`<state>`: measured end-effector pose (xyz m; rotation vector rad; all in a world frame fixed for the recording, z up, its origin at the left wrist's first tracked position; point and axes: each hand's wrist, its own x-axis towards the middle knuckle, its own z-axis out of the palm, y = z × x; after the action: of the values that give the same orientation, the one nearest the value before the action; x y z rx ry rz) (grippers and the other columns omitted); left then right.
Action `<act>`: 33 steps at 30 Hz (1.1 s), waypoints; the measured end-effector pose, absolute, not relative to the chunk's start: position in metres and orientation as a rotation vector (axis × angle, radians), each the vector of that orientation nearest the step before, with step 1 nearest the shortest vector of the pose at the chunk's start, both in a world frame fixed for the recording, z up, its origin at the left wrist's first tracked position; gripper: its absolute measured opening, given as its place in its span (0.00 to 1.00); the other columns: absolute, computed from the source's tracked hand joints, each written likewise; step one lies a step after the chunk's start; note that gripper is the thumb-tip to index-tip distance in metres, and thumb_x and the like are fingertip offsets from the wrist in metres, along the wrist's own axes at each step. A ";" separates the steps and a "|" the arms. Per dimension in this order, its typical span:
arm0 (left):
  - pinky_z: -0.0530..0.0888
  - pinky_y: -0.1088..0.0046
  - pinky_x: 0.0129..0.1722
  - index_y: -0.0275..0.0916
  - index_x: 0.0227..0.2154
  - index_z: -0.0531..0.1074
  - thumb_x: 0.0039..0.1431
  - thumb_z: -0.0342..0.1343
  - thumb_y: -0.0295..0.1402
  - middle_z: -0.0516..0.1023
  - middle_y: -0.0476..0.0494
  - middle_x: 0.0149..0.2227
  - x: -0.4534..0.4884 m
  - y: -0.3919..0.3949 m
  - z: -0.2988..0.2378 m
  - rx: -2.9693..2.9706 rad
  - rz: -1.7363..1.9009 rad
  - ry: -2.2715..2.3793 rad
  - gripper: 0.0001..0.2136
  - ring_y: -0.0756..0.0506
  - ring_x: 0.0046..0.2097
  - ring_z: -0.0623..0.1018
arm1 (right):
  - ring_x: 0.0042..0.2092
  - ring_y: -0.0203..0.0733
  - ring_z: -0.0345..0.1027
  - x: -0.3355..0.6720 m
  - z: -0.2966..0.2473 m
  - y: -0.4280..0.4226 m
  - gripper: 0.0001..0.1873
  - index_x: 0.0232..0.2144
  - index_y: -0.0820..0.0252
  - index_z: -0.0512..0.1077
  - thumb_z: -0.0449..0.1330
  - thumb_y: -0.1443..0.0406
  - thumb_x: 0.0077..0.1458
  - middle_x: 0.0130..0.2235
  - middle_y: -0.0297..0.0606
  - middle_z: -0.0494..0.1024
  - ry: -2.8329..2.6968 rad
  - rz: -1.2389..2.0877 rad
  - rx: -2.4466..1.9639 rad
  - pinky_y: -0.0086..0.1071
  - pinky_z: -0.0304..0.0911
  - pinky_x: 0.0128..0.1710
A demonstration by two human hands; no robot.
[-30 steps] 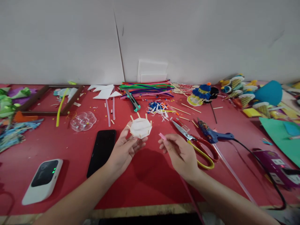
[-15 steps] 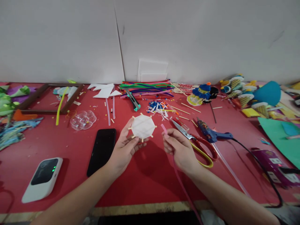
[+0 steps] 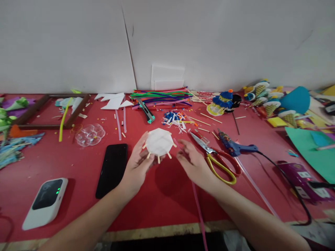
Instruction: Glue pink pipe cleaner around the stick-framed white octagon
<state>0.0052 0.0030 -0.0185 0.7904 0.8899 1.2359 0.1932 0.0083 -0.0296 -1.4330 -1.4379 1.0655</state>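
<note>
My left hand (image 3: pixel 136 169) grips a white eight-sided disc (image 3: pixel 158 141) by its left edge, fingers behind and thumb in front. Short pale sticks poke out around the disc's rim. Just to the right, my right hand (image 3: pixel 196 165) pinches a long pink strip (image 3: pixel 198 205) near its upper end. That tip points at the disc's right side; whether they touch, I cannot tell. From under the hand the strip hangs down past the table's front edge. Red-and-yellow-handled scissors (image 3: pixel 201 142) lie open beside my right hand.
Right of the scissors rests a blue glue gun (image 3: pixel 237 149), its cord running to a purple power strip (image 3: pixel 297 181). A black phone (image 3: pixel 112 170) and white device (image 3: pixel 45 204) lie left. Behind are a utility knife (image 3: pixel 146 111), coloured pipe cleaners (image 3: pixel 162 94) and paper scraps (image 3: pixel 174 120).
My right hand has brought the strip's tip leftward, closer to the disc. The disc has tilted, so its near-side sticks show longer. The view has shifted slightly.
</note>
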 end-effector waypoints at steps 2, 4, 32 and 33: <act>0.78 0.60 0.50 0.50 0.64 0.60 0.57 0.61 0.29 0.83 0.44 0.44 0.004 0.004 -0.020 0.766 1.258 0.918 0.32 0.43 0.41 0.83 | 0.49 0.55 0.70 0.196 -0.036 0.010 0.25 0.55 0.63 0.65 0.55 0.64 0.55 0.46 0.51 0.75 -1.720 0.660 -1.531 0.53 0.67 0.51; 0.78 0.61 0.48 0.48 0.64 0.60 0.57 0.61 0.28 0.83 0.43 0.43 0.003 0.005 -0.019 0.755 1.253 0.939 0.32 0.43 0.41 0.83 | 0.57 0.60 0.64 0.198 -0.037 0.010 0.24 0.55 0.64 0.66 0.53 0.65 0.56 0.53 0.56 0.72 -1.864 0.426 -1.525 0.59 0.59 0.58; 0.75 0.75 0.34 0.47 0.62 0.54 0.49 0.63 0.23 0.80 0.50 0.32 0.005 0.000 -0.009 0.820 1.105 0.852 0.38 0.47 0.36 0.82 | 0.32 0.39 0.79 0.190 -0.019 -0.003 0.07 0.35 0.57 0.79 0.64 0.62 0.54 0.33 0.37 0.84 -1.441 0.986 -1.177 0.28 0.74 0.31; 0.76 0.73 0.37 0.47 0.61 0.54 0.50 0.65 0.25 0.81 0.49 0.35 0.005 -0.001 -0.010 0.858 1.091 0.867 0.38 0.46 0.38 0.82 | 0.33 0.39 0.79 0.190 -0.020 -0.003 0.07 0.36 0.57 0.79 0.64 0.62 0.54 0.34 0.38 0.84 -1.459 0.984 -1.166 0.28 0.75 0.32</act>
<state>0.0050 -0.0010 -0.0099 0.8579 0.8673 1.0908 0.1897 -0.0032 -0.0198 -1.1664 -1.4585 0.9836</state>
